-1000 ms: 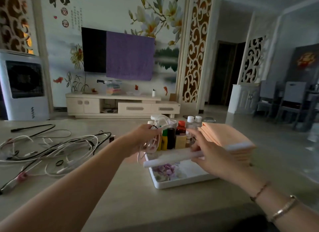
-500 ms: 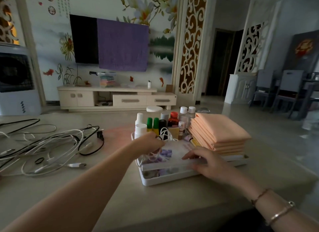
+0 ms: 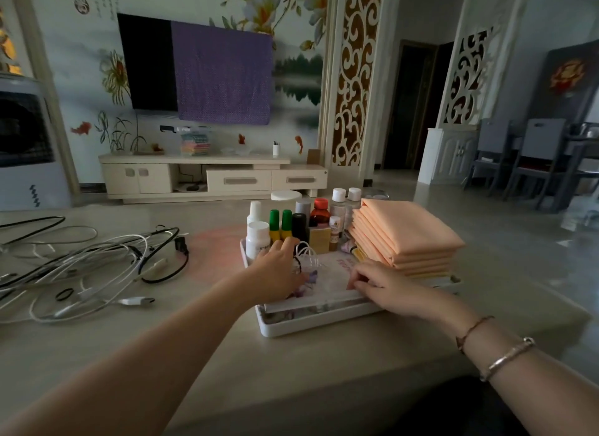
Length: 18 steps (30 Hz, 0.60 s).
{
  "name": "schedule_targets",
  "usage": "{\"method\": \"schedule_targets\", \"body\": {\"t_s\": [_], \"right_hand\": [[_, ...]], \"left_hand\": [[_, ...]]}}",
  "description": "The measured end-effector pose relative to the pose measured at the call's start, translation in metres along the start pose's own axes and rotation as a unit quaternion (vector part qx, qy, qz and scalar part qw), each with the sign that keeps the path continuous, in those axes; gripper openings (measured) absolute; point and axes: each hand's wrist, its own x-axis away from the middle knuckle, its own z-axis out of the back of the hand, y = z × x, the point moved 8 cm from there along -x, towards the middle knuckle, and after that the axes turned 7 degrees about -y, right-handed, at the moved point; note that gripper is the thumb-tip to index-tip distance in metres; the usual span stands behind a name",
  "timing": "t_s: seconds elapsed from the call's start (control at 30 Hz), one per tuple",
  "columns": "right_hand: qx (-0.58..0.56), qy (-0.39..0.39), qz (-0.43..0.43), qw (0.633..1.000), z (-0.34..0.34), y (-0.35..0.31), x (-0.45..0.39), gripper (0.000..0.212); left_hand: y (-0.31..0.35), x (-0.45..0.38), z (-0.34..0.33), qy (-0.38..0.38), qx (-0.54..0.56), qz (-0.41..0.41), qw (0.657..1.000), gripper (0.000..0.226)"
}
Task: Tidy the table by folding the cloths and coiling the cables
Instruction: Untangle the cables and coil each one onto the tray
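A coiled white cable [image 3: 306,256] stands in the white tray [image 3: 311,327]. My left hand [image 3: 278,272] holds it from the left, with the loops sticking up past my fingers. My right hand [image 3: 387,288] lies on the near right edge of a flat white box [image 3: 334,273] inside the tray, fingers bent over it. A stack of folded peach cloths [image 3: 410,237] sits at the tray's right end. Several loose white and black cables [image 3: 84,267] lie tangled on the table [image 3: 162,354] to the left.
Several small bottles [image 3: 285,225] stand along the tray's back edge, just beyond my left hand. A white plug end [image 3: 137,301] lies near the tangle. The table's front edge runs close below my forearms. A TV cabinet and chairs stand farther off.
Both hands have come down: the left brought the coiled cable into the tray, and the right lowered the flat box from a raised tilt to lie flat in the tray.
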Motion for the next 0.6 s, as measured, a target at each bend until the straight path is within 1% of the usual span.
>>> {"method": "schedule_targets", "body": {"t_s": [0.07,0.13,0.27,0.37,0.43,0.53,0.6], "right_hand": [[0.005,-0.004,-0.003,1.000,-0.001,0.001,0.000,0.016],[0.022,-0.008,-0.002,1.000,-0.003,0.001,0.000,0.016],[0.055,-0.007,0.000,0.998,-0.004,-0.003,0.001,0.019],[0.059,0.009,-0.002,0.998,0.001,-0.008,0.001,0.020],[0.038,0.020,0.001,0.999,0.002,-0.014,-0.002,0.024],[-0.005,0.037,0.016,0.999,0.000,-0.028,-0.009,0.027],[-0.024,0.059,0.028,0.998,0.001,-0.038,-0.016,0.029]], "left_hand": [[-0.001,0.007,-0.007,-0.020,-0.051,-0.003,0.998,0.073],[0.001,0.011,-0.012,-0.029,-0.075,-0.009,0.997,0.075],[0.003,0.013,-0.014,-0.041,-0.091,-0.014,0.995,0.077],[0.001,0.011,-0.013,-0.045,-0.075,-0.006,0.996,0.078],[0.001,0.009,-0.012,-0.032,-0.032,-0.002,0.999,0.069],[0.000,0.008,0.001,0.041,0.046,0.001,0.998,0.045],[-0.006,0.008,0.012,0.061,0.071,0.008,0.996,0.035]]}}
